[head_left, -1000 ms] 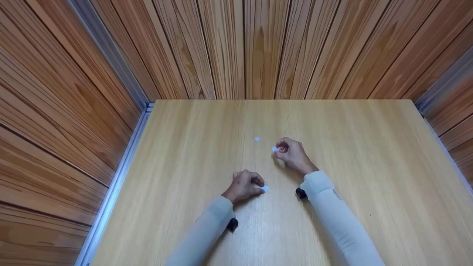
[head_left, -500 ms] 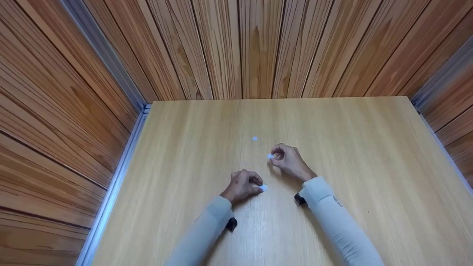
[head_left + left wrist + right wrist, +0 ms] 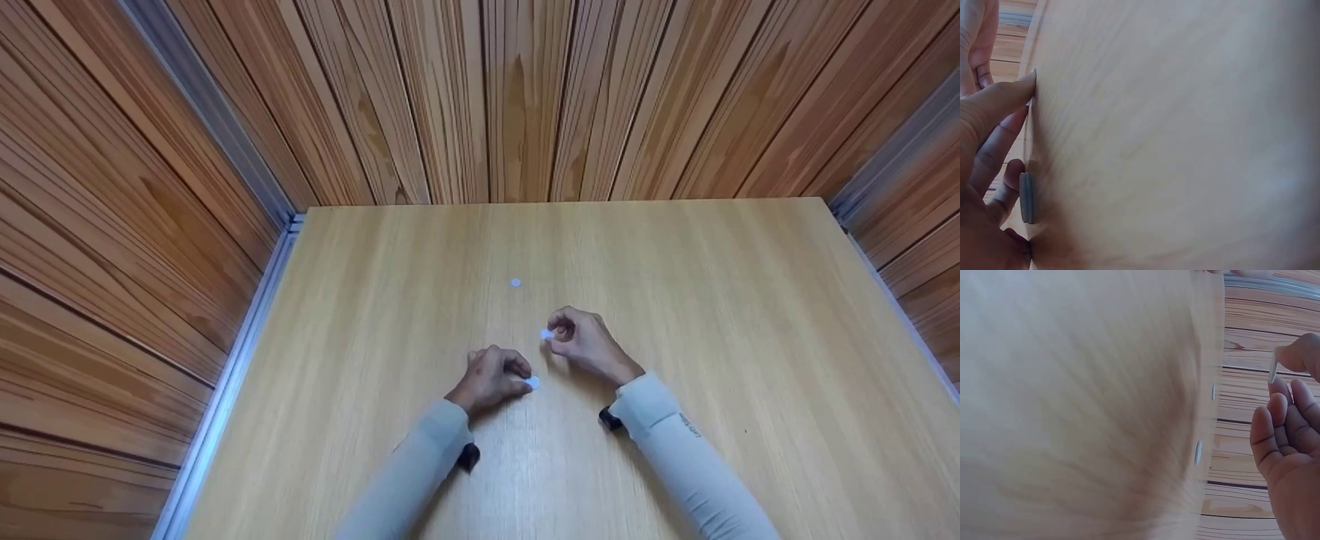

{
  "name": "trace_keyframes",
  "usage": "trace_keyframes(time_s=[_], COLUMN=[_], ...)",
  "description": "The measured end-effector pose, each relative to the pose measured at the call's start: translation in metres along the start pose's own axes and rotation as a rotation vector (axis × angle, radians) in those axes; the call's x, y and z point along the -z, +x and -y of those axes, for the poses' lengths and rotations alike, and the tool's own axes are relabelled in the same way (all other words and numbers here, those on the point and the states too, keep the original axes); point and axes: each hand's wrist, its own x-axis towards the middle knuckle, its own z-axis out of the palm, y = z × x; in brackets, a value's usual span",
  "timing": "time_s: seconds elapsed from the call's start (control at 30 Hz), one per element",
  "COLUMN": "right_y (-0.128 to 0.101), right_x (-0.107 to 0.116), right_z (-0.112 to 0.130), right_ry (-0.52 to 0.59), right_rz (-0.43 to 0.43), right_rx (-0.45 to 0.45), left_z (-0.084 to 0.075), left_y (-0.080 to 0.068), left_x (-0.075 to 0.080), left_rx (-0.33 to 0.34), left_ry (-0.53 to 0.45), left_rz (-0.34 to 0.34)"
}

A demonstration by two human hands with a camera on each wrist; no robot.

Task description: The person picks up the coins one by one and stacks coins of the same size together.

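Nearer came the right hand (image 3: pixel 586 345), pinching a white disc (image 3: pixel 546 334) edgewise; left hand (image 3: pixel 491 377) fingertips pinned another disc (image 3: pixel 532 383) flat, steadying it.

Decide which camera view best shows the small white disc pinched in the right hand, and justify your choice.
The right wrist view: the white disc appears edge-on, pinched in the right hand, off the table. The head view shows only a pale speck at the fingertips. The left wrist view does not show it.

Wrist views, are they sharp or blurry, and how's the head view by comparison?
Left wrist view: table smeared and soft, white disc by the left hand fairly clear. Right wrist view: tabletop motion-blurred, right hand sharper. Head view: evenly lit, crisp, walls bowed by the wide lens.
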Motion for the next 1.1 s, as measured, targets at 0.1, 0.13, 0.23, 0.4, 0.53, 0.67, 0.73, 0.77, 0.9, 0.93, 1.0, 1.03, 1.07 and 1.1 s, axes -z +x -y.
trace_keyframes(time_s=[0.1, 0.13, 0.23, 0.4, 0.53, 0.67, 0.73, 0.77, 0.9, 0.93, 1.0, 1.03, 1.07, 1.1], right_y=[-0.004, -0.005, -0.008, -0.015, -0.02, -0.024, -0.025, -0.026, -0.029, -0.03, -0.032, -0.033, -0.034, -0.035], right_x=[-0.001, -0.001, -0.002, -0.004, -0.006, -0.007, -0.007, -0.007, -0.009, -0.009, -0.01, -0.011, -0.012, -0.012], right_z=[0.0, 0.0, 0.0, 0.0, 0.0, 0.0, 0.0, 0.001, 0.0, 0.0, 0.0, 0.0, 0.001, 0.001], right_ry=[0.008, 0.011, 0.018, 0.025, 0.027, 0.026, 0.026, 0.031, 0.034, 0.033, 0.026, 0.022, 0.02, 0.018], right_rz=[-0.006, -0.008, -0.012, -0.008, 0.0, 0.012, 0.019, 0.022, 0.041, 0.047, 0.057, 0.06, 0.063, 0.062], right_rx=[-0.002, -0.002, 0.004, 0.031, 0.042, 0.023, 0.02, 0.016, 0.021, 0.02, 0.022, 0.023, 0.024, 0.024], left_z=[-0.001, -0.001, 0.0, 0.001, 0.0, -0.001, -0.001, -0.001, -0.001, -0.001, -0.001, -0.001, -0.001, 0.0], left_y=[0.0, 0.0, 0.001, -0.001, -0.002, -0.001, -0.001, -0.001, -0.001, -0.001, -0.001, -0.001, -0.001, -0.001], left_x=[0.001, 0.001, 0.001, 0.0, 0.0, 0.0, 0.0, 0.0, 0.0, 0.0, 0.0, 0.0, 0.0, -0.001], left_rx=[0.011, 0.013, 0.01, -0.004, 0.008, 0.03, 0.034, 0.033, 0.023, 0.02, 0.018, 0.019, 0.02, 0.022], left_ry=[-0.005, -0.002, 0.005, -0.009, -0.016, -0.01, -0.001, 0.003, 0.016, 0.017, 0.015, 0.014, 0.012, 0.011], left_rz=[0.005, 0.007, 0.01, 0.005, 0.007, 0.014, 0.013, 0.011, 0.005, 0.004, 0.004, 0.004, 0.004, 0.005])
